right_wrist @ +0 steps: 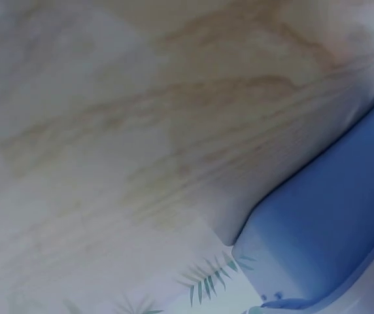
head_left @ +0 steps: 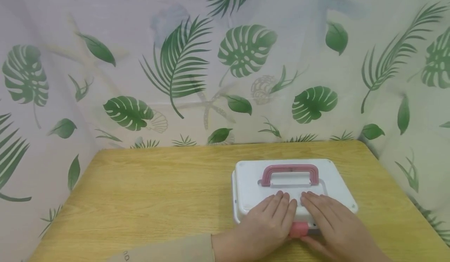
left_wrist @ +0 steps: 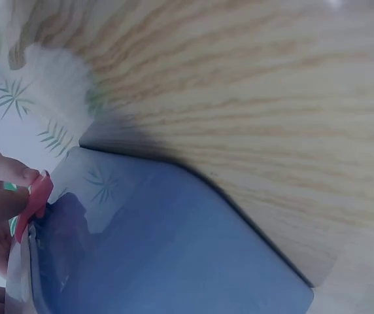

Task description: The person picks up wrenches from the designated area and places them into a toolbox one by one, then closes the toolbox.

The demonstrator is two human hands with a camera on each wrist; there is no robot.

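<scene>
A toolbox with a white lid (head_left: 247, 185) stands closed, right of the table's middle. Its pink carrying handle (head_left: 290, 168) is on top, and a pink latch (head_left: 299, 229) sits at the front edge. My left hand (head_left: 263, 227) lays its fingers over the lid's front, left of the latch. From the other side, my right hand (head_left: 337, 227) rests its fingers on the lid. Both thumbs reach down to the front; in the left wrist view they touch the latch (left_wrist: 38, 198). The box's bluish body (left_wrist: 174, 242) fills that view's lower part; the right wrist view shows its side (right_wrist: 324, 216).
The box stands on a wood-grain table (head_left: 151, 191), nearer its right edge. Bare wood surface extends to the left of it. A cloth (head_left: 197, 0) printed with green leaves hangs behind the table and along both sides.
</scene>
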